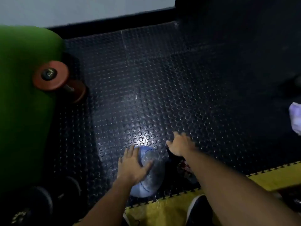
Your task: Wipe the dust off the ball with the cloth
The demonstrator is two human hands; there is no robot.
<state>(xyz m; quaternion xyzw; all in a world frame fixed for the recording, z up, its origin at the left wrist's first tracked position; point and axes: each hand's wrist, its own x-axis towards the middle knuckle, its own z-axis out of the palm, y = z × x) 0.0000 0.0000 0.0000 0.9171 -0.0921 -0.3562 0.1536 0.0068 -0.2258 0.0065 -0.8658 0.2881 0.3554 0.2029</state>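
Two hands work apart: left hand (pixel 132 167) lies spread on the ball (pixel 149 170), right hand (pixel 180 144) reaches empty. Ball looks heavy, dusty, slick; cloth (pixel 295 119) is soft.

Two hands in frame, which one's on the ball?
The left hand: its palm and spread fingers rest on the blue ball. The right hand is off to the ball's right, open, touching nothing.

A dusty blue ball (pixel 147 173) sits on the studded black floor mat (pixel 162 87). The left hand (pixel 132 167) lies spread over its left side. The right hand (pixel 180 145) hovers beyond it, fingers relaxed. A white cloth (pixel 295 119) lies far right; a red dumbbell (pixel 56 79) sits beside a green cushion (pixel 24 95).
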